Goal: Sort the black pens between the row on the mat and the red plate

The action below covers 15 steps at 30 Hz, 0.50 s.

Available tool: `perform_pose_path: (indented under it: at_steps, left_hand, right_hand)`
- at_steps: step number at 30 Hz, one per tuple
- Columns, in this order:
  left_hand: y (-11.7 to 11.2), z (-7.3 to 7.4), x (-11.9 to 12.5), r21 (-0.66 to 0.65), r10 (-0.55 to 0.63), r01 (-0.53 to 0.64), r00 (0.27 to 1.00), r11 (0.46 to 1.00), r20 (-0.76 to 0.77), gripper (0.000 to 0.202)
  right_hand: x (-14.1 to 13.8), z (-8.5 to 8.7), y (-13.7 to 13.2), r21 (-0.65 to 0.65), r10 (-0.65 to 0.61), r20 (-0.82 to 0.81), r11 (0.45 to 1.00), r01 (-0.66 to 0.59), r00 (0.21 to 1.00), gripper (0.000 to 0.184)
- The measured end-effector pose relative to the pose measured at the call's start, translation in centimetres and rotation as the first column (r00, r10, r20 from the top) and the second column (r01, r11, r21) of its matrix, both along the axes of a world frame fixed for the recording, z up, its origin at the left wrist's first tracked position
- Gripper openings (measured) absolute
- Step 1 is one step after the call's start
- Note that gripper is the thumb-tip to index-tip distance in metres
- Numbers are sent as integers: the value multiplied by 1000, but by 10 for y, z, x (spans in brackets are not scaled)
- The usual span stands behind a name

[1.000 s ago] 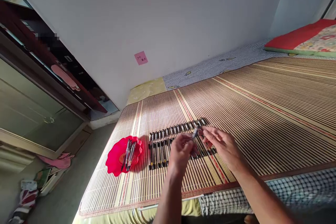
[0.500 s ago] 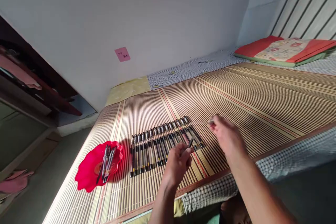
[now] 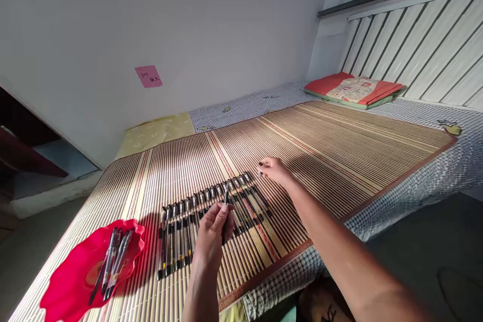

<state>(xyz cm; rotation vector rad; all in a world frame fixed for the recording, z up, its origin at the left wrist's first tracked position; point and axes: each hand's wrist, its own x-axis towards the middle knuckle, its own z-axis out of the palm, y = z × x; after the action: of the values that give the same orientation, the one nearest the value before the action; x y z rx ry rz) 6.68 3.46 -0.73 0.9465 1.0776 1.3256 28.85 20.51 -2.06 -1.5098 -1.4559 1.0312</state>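
Observation:
My left hand is closed round a dark pen without a cap, its tip pointing up and away over the row of parts. Pinched in the fingers of my right hand is a small pen cap, held just beyond the right end of a row of black pen caps. Below those caps, pen barrels lie side by side on the bamboo mat. My left hand and wrist hide some of the barrels.
A red wavy-edged plate with several pens stands at the left. A folded red and floral cloth lies at the far right beside a white slatted headboard. The mat's front edge is close to me.
My right hand has moved left with the cap, towards the end of the cap row. My left hand still holds the pen over the parts. The view has turned right.

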Motion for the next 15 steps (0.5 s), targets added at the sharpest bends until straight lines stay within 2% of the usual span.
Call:
perform_pose_path:
  at_steps: [3, 6, 13, 15]
  left_hand:
    - [1, 0, -3, -10, 5, -5, 1000, 1000, 5, 48]
    - [2, -2, -5, -19, -1, 1, 1000, 1000, 9, 47]
    - [2, -4, -7, -24, -41, 40, 998, 999, -47, 46]
    - [1, -4, -7, -20, -39, 38, 998, 999, -51, 46]
  right_hand:
    - [-17, -2, 22, -119, 99, 197, 990, -77, 975, 7]
    - [-26, -7, 32, -200, 177, 336, 973, -114, 925, 12]
    - [-23, -5, 31, -248, 280, 474, 952, -179, 835, 27]
    - [-19, -1, 32, -242, 317, 500, 945, -221, 806, 39]
